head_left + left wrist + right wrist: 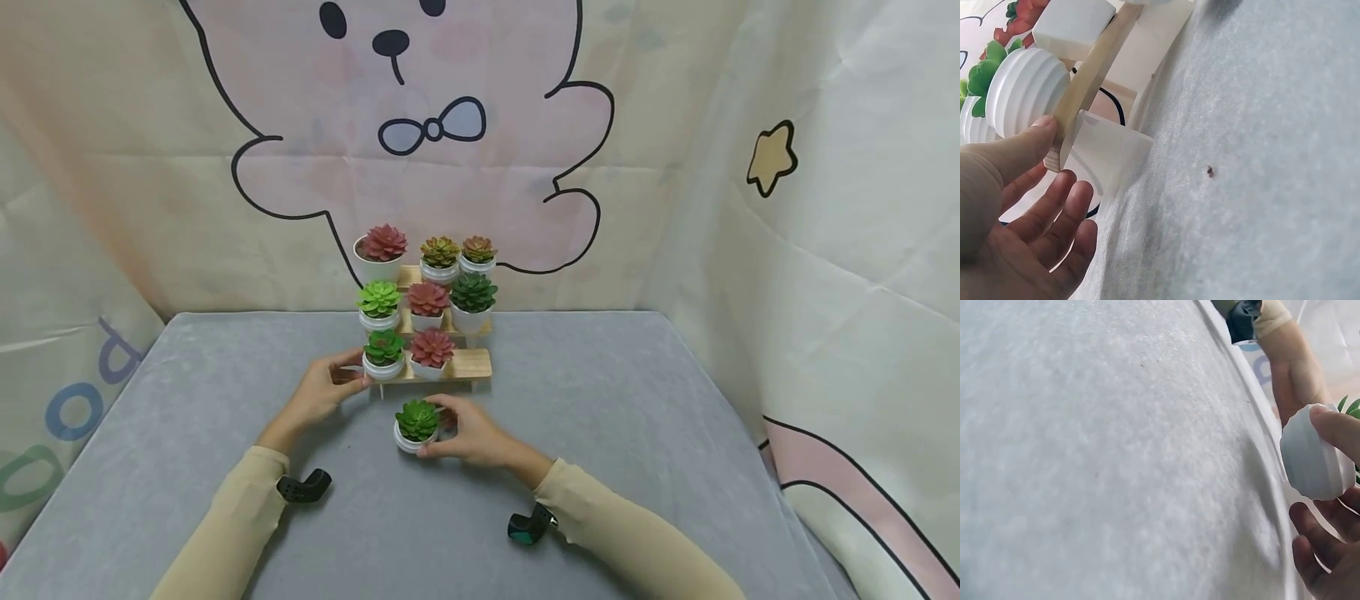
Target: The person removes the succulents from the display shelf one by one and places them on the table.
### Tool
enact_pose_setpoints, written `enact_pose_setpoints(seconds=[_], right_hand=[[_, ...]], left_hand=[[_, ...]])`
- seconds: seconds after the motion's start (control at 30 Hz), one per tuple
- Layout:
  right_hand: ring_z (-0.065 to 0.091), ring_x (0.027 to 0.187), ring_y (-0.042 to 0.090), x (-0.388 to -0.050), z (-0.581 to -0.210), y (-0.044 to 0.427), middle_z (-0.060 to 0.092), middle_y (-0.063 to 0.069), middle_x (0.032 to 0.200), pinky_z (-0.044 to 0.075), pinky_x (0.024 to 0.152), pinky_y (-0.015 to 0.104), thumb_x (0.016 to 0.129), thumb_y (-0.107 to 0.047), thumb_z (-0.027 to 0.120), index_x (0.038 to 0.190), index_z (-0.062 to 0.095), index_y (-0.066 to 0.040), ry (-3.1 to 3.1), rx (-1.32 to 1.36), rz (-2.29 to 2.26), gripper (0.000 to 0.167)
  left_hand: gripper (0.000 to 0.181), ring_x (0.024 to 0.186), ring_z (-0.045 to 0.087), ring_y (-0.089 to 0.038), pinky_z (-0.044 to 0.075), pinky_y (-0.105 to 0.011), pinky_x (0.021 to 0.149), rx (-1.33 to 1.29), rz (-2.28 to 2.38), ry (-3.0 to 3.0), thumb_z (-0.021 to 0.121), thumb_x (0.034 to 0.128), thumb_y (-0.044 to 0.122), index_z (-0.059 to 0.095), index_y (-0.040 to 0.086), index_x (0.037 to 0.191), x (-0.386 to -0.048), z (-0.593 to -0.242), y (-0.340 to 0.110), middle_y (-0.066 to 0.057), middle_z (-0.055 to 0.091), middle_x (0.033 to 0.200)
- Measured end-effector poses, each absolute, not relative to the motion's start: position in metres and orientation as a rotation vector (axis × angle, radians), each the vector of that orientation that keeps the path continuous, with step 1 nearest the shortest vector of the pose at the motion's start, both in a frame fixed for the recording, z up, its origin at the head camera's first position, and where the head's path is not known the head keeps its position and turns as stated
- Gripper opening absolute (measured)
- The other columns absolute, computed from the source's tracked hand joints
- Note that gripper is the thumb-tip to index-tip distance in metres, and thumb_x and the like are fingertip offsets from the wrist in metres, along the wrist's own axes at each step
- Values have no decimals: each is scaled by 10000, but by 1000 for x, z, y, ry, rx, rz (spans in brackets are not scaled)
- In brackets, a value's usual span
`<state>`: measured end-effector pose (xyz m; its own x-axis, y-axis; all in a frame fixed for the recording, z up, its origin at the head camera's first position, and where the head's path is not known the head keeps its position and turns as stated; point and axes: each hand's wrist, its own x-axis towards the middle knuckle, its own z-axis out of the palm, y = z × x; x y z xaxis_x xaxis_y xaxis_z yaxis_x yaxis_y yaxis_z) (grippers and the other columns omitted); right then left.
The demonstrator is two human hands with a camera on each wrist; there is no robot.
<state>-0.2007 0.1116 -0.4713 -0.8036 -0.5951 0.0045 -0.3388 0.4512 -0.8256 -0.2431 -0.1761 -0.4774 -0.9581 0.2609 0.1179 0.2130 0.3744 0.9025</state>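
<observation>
A tiered wooden plant stand holds several small potted succulents at the back of the table. My left hand grips the left end of its lowest board, thumb on the board's edge beside a ribbed white pot. The other left fingers curl loosely by the translucent leg. In front of the stand, my right hand holds a green succulent in a white pot between thumb and fingers. That pot hangs above the tabletop in the right wrist view.
On the lowest board stand a green succulent and a red succulent, with bare wood to their right. More pots fill the two upper tiers. Grey cloth covers the table, and a printed curtain hangs behind.
</observation>
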Motion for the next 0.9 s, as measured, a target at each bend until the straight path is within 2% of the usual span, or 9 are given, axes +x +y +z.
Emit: enact_pose_setpoints(seconds=[0.17, 0.37, 0.5, 0.63, 0.9], right_hand=[[606, 1073, 128, -203, -473, 102, 672, 56, 1274, 507, 915, 257, 812, -247, 868, 1381, 588, -85, 2420, -787, -1248, 655], [614, 1085, 118, -207, -473, 94, 665, 54, 1287, 505, 910, 232, 821, -255, 859, 1396, 580, -93, 2420, -740, -1235, 659], [610, 1071, 105, -209, -473, 90, 663, 60, 1283, 507, 872, 216, 828, -240, 854, 1406, 567, -79, 2401, -743, -1231, 665], [604, 1046, 88, -210, -472, 84, 665, 66, 1278, 515, 840, 214, 836, -229, 846, 1412, 560, -68, 2372, -760, -1239, 663], [585, 1018, 56, -210, -474, 75, 664, 56, 1273, 512, 840, 216, 829, -231, 855, 1410, 564, -87, 2368, -778, -1234, 666]], left_hand=[[591, 1019, 672, -198, 531, -139, 791, 451, 1675, 2567, 709, 940, 62, 467, -95, 1455, -242, -475, -176, -325, 601, 1338], [590, 1056, 678, -290, 526, -136, 799, 459, 1681, 2563, 707, 942, 64, 463, -104, 1452, -242, -473, -176, -330, 603, 1335], [594, 1075, 676, -333, 522, -130, 812, 463, 1686, 2554, 705, 940, 55, 455, -115, 1452, -242, -474, -177, -340, 600, 1336], [592, 1076, 678, -323, 521, -130, 818, 466, 1683, 2564, 704, 942, 57, 456, -111, 1453, -242, -475, -176, -334, 600, 1343], [599, 1105, 670, -406, 516, -131, 815, 452, 1684, 2559, 700, 946, 62, 444, -113, 1459, -241, -474, -176, -340, 588, 1354]])
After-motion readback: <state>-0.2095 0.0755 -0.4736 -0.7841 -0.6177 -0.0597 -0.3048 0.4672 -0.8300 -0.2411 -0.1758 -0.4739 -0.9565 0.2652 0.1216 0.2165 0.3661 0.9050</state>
